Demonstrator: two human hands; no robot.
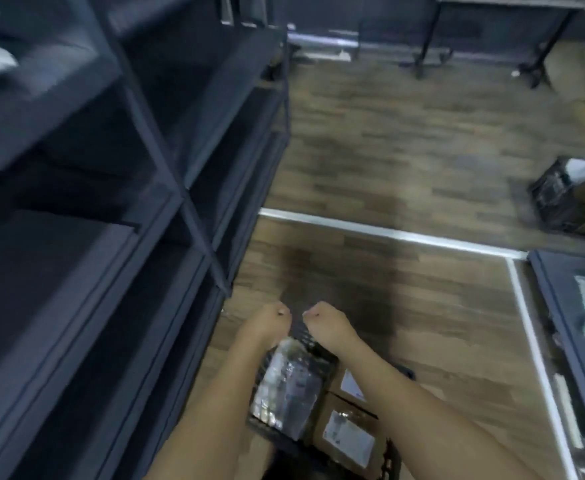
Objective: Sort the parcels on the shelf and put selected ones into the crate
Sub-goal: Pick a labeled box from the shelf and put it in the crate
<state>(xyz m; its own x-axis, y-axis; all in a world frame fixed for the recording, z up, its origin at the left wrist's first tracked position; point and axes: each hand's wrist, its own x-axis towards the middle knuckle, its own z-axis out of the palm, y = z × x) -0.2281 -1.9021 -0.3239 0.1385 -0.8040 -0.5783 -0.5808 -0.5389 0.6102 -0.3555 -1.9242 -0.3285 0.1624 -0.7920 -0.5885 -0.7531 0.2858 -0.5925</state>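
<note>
My left hand and right hand seem clamped on the crate rim; loaded with boxes, it feels heavy, stiff.

shelf: matt dark metal | floor: wood-grain planks | crate: black plastic | parcel: glossy wrap

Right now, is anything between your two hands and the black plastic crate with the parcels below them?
Nothing visible stands between them. The left hand and right hand are fisted at the far rim of the black plastic crate, apparently gripping it. The dark metal shelf stands clear to the left.
</note>
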